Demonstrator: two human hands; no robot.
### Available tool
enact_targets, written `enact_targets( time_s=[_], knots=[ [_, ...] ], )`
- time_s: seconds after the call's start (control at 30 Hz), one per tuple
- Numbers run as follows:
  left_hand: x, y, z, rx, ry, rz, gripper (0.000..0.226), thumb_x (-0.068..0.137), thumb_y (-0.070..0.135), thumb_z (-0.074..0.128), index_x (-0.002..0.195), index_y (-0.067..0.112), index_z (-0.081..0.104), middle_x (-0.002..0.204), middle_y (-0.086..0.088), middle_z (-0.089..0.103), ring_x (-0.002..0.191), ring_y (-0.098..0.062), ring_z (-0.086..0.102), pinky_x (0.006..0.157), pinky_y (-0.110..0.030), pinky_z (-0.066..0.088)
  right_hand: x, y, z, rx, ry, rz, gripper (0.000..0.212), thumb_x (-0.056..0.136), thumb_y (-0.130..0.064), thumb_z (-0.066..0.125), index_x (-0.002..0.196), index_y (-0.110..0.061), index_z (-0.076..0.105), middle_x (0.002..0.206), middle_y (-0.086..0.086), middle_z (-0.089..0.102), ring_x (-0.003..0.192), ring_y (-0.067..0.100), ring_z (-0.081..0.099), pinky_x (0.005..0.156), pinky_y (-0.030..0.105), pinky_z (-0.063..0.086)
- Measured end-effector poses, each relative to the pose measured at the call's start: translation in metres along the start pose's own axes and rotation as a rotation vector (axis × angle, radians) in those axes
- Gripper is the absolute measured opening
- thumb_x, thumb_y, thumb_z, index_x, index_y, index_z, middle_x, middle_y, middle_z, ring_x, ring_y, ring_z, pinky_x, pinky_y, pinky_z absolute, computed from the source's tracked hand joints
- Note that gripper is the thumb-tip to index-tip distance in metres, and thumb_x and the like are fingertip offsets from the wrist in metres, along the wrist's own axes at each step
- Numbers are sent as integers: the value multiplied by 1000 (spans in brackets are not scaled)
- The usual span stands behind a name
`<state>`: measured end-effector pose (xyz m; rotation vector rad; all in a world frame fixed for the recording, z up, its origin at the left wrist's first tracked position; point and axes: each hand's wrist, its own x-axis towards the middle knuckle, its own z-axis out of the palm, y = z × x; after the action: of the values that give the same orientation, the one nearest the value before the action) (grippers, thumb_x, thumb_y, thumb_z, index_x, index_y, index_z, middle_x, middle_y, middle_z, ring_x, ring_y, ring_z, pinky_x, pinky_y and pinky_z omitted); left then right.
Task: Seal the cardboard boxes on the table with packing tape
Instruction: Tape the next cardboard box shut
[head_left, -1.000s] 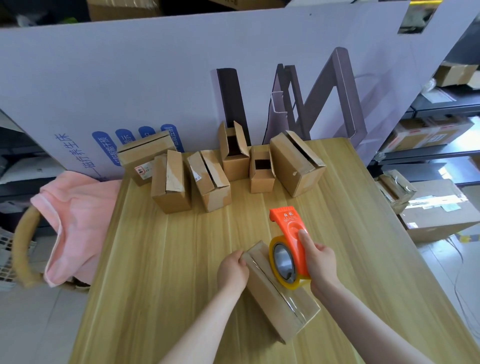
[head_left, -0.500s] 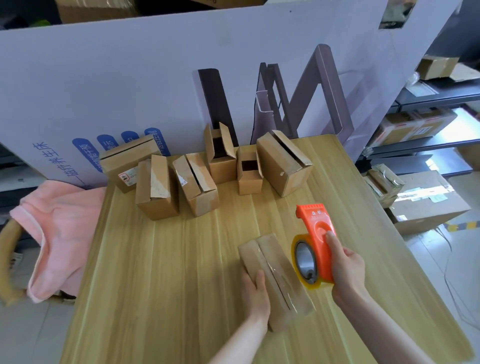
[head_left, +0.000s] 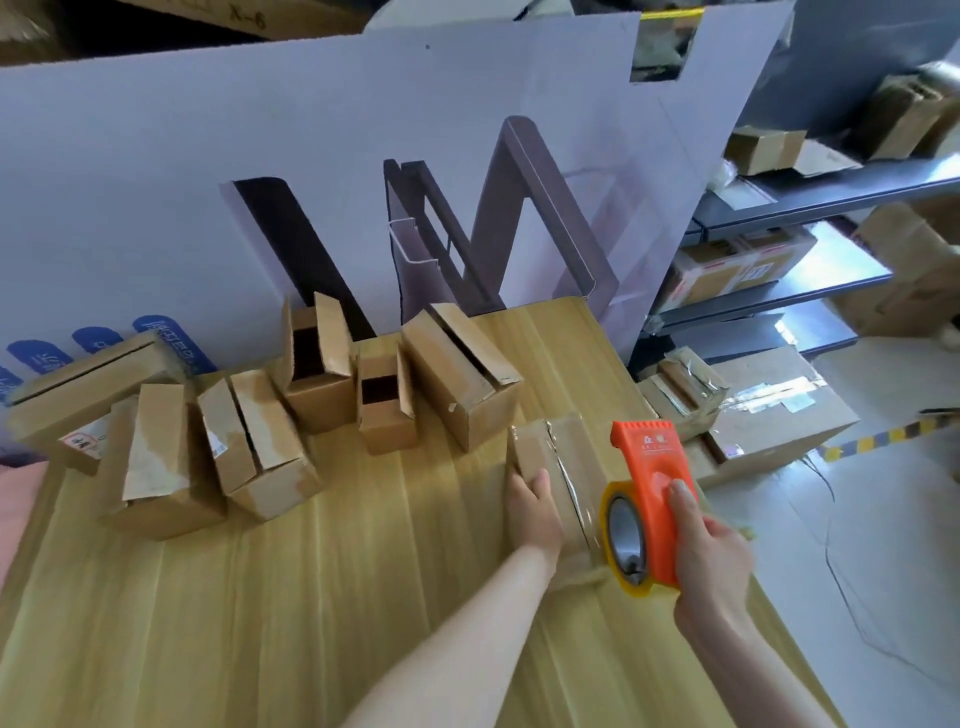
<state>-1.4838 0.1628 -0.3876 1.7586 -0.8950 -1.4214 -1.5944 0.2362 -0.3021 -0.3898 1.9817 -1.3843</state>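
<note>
The box in hand (head_left: 558, 483) lies on the wooden table (head_left: 260, 597) near its right edge, its long axis running away from the person and slightly leftward, with a shiny strip of tape already along the top seam. The left hand (head_left: 535, 512) rests flat on the box's left side, fingers spread and pressing, not gripping. The right hand (head_left: 711, 556) is clenched around the orange tape dispenser (head_left: 647, 499), which sits at the near right corner of the box, so the tape's line runs from that near end outward along the seam. The right hand is therefore the nearer to the free tape end. The unsealed boxes (head_left: 311, 374) stand well apart, at the far left by the white board (head_left: 260, 156)
</note>
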Motion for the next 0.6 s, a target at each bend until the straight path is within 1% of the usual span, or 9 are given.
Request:
enact_targets(
  time_s=[0.07,0.13,0.17,0.2,0.27,0.37,0.43,0.53,0.6],
  knots=[
    [13,13,12,55,25,9,46,100,33,42,139,8,39,139,-9,48,128,-28,46,108,-37,37,18,-2,3,6,-10,-3,53,87,-41,66,76,11,64,59,9,54,53,20,46,51,29,37],
    [21,26,12,140,154,188,55,100,30,44,149,14,26,155,-2,27,143,-18,25,115,-31,25,33,-1,6,28,-24,-10,57,87,-41,66,77,14,60,60,10,51,53,19,44,51,29,35],
    [27,34,9,183,235,319,55,100,27,45,150,16,25,157,0,21,145,-13,19,115,-29,22,38,0,7,36,-31,-12,58,87,-42,66,77,15,59,58,9,50,51,18,43,49,27,35],
    [37,44,5,218,309,429,53,99,24,46,149,16,27,157,0,21,145,-12,18,115,-29,22,42,2,10,39,-32,-12,57,87,-42,67,75,14,58,53,7,49,46,16,44,43,23,36],
    [66,68,-4,307,419,514,49,98,18,49,145,14,35,155,-3,28,143,-16,23,115,-33,27,45,6,15,38,-40,-11,51,86,-40,68,67,7,60,43,-1,49,35,10,43,32,18,35],
    [116,107,-10,529,472,487,51,96,23,52,144,12,35,152,-7,31,139,-24,32,110,-42,35,44,11,22,10,-79,-36,42,80,-43,73,55,-10,66,39,-3,51,34,10,47,33,21,39],
    [144,123,-10,717,468,439,61,94,37,52,145,10,32,152,-9,30,136,-27,34,108,-43,36,43,14,26,-20,-67,-53,38,81,-38,75,53,-14,67,39,-4,55,34,8,50,31,21,39],
    [172,128,-11,983,425,233,96,83,64,50,151,7,14,157,-13,16,144,-29,17,116,-46,21,39,11,34,-42,-40,-87,32,71,-43,81,54,-20,65,42,-9,60,36,1,54,35,12,40],
    [181,122,-14,1103,380,145,110,75,68,53,151,6,3,159,-13,6,147,-31,3,119,-48,8,39,7,42,-46,-34,-98,29,64,-51,75,52,-27,62,47,-15,62,47,2,58,49,20,43]
  ],
)
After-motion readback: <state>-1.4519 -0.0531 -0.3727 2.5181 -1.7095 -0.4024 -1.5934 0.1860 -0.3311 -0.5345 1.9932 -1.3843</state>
